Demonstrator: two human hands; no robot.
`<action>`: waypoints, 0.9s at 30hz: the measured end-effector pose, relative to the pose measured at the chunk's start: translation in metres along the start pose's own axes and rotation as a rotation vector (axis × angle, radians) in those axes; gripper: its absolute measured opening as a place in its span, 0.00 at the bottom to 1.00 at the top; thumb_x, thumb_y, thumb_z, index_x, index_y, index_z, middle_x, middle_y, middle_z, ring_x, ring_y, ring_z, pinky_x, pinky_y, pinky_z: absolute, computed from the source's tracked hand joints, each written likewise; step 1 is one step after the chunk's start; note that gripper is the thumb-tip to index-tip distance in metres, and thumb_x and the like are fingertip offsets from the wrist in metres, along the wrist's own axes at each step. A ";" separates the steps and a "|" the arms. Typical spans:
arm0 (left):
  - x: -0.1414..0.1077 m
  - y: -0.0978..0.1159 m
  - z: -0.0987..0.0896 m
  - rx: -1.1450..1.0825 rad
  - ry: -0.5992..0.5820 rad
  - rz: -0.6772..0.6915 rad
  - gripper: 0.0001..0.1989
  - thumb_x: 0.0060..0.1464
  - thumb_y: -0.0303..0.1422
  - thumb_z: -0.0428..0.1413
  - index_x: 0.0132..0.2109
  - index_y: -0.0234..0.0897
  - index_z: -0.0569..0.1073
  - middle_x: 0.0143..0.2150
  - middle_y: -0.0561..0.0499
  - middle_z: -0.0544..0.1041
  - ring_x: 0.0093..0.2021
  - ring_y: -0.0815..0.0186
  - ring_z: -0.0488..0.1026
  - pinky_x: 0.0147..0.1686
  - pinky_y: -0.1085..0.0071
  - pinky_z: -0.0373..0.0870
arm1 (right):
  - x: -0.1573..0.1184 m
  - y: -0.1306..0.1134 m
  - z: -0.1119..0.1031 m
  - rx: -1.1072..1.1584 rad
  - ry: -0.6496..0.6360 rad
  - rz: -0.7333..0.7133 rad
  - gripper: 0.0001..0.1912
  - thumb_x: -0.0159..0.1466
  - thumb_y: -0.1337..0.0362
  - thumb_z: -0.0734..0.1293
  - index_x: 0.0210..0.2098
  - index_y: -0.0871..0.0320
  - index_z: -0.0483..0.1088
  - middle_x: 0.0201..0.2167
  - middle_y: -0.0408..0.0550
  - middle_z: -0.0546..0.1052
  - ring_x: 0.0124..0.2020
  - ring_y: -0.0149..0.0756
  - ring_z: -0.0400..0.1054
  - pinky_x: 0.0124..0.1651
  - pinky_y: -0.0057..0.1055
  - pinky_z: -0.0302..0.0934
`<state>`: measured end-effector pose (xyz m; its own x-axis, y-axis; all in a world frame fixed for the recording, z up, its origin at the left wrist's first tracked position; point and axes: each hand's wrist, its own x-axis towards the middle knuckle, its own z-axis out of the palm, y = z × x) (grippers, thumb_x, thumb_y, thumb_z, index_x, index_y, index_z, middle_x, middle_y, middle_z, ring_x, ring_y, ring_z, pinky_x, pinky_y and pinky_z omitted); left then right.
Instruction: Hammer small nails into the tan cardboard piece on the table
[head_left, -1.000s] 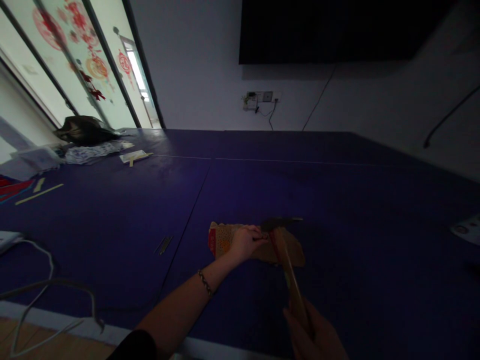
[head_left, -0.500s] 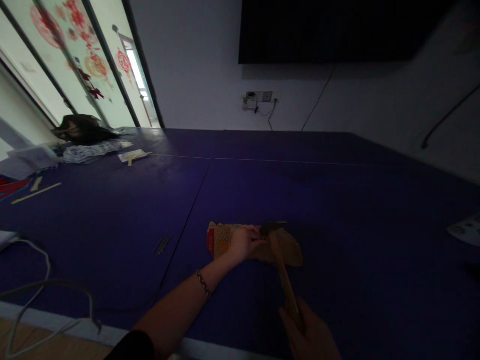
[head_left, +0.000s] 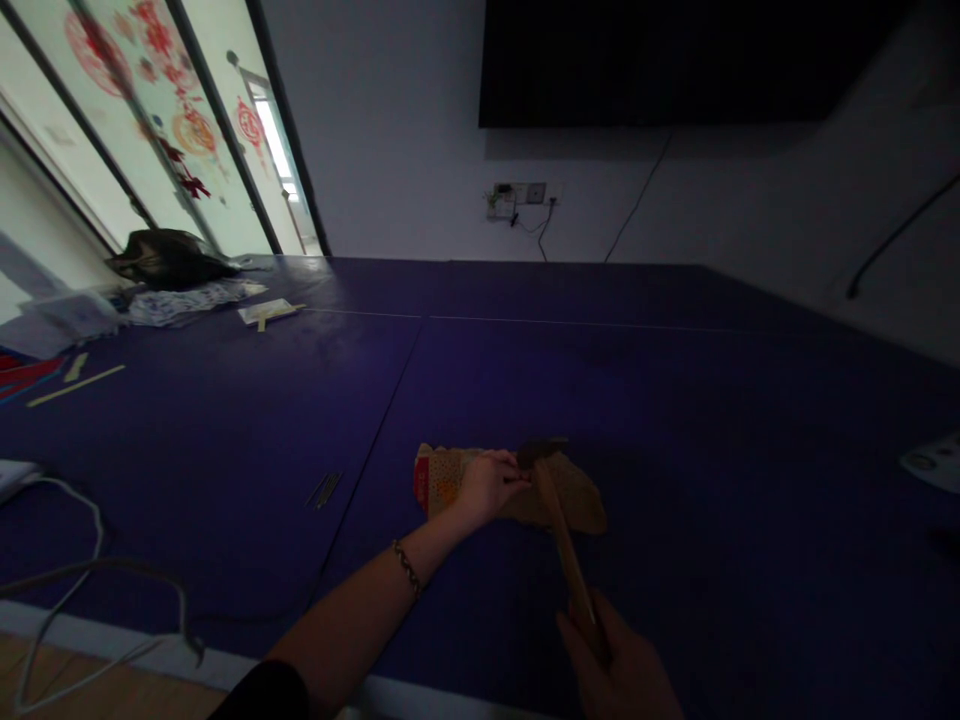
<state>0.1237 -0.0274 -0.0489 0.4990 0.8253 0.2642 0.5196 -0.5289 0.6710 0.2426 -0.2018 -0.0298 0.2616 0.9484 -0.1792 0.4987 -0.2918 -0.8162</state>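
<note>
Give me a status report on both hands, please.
Right hand gripping wooden-handled hammer. Left hand over printed cardboard, grip unclear. Left fingertips close beside hammer head.

The purple bench (head_left: 697, 410), crossed by dark seams, carries a torn piece of cardboard (head_left: 580, 496) toward its near side. Thin rods (head_left: 328, 490) lie left of it; farther left are a yellowish strip (head_left: 76, 386) and a flat white packet (head_left: 267, 311). A pale object (head_left: 934, 462), too dim to identify, sits far right.
</note>
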 end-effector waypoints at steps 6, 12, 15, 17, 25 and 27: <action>0.000 0.001 -0.001 0.053 -0.004 -0.003 0.03 0.46 0.30 0.59 0.29 0.36 0.78 0.33 0.51 0.76 0.35 0.65 0.71 0.36 0.74 0.65 | -0.003 -0.003 0.001 0.011 -0.002 -0.010 0.14 0.53 0.53 0.61 0.29 0.58 0.67 0.17 0.47 0.73 0.18 0.37 0.66 0.22 0.30 0.57; 0.000 0.002 -0.001 0.062 -0.013 -0.037 0.05 0.46 0.29 0.58 0.32 0.35 0.77 0.35 0.50 0.76 0.36 0.65 0.71 0.36 0.74 0.65 | -0.006 -0.002 0.008 -0.005 0.026 -0.002 0.16 0.52 0.53 0.60 0.29 0.59 0.68 0.18 0.50 0.75 0.19 0.40 0.68 0.23 0.31 0.59; 0.000 0.004 -0.002 0.094 -0.029 -0.038 0.05 0.47 0.29 0.58 0.32 0.36 0.78 0.34 0.51 0.76 0.36 0.66 0.71 0.38 0.74 0.65 | -0.012 -0.003 0.012 -0.013 0.137 -0.014 0.22 0.53 0.50 0.57 0.33 0.62 0.68 0.18 0.51 0.75 0.18 0.40 0.68 0.23 0.32 0.59; 0.000 0.005 -0.003 0.102 -0.029 -0.031 0.04 0.47 0.29 0.58 0.32 0.36 0.78 0.33 0.51 0.76 0.36 0.66 0.71 0.38 0.74 0.65 | -0.013 -0.001 0.013 -0.016 0.174 -0.024 0.23 0.53 0.49 0.57 0.35 0.62 0.68 0.18 0.50 0.75 0.18 0.40 0.68 0.23 0.31 0.59; 0.001 0.001 0.001 0.044 0.022 -0.045 0.04 0.43 0.30 0.60 0.29 0.34 0.78 0.35 0.50 0.76 0.37 0.65 0.71 0.38 0.73 0.65 | -0.003 0.012 0.007 0.100 0.021 0.040 0.17 0.50 0.53 0.64 0.30 0.60 0.70 0.20 0.49 0.75 0.21 0.38 0.69 0.24 0.29 0.61; 0.001 -0.001 0.002 0.028 0.012 -0.024 0.04 0.45 0.30 0.60 0.30 0.35 0.78 0.34 0.51 0.76 0.36 0.65 0.71 0.38 0.73 0.65 | -0.008 0.012 0.009 0.277 0.064 0.080 0.17 0.49 0.52 0.66 0.32 0.60 0.70 0.17 0.44 0.73 0.19 0.35 0.67 0.21 0.27 0.60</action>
<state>0.1248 -0.0266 -0.0506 0.4782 0.8399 0.2567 0.5503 -0.5143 0.6577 0.2393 -0.2121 -0.0432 0.3470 0.9114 -0.2213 0.2320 -0.3120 -0.9213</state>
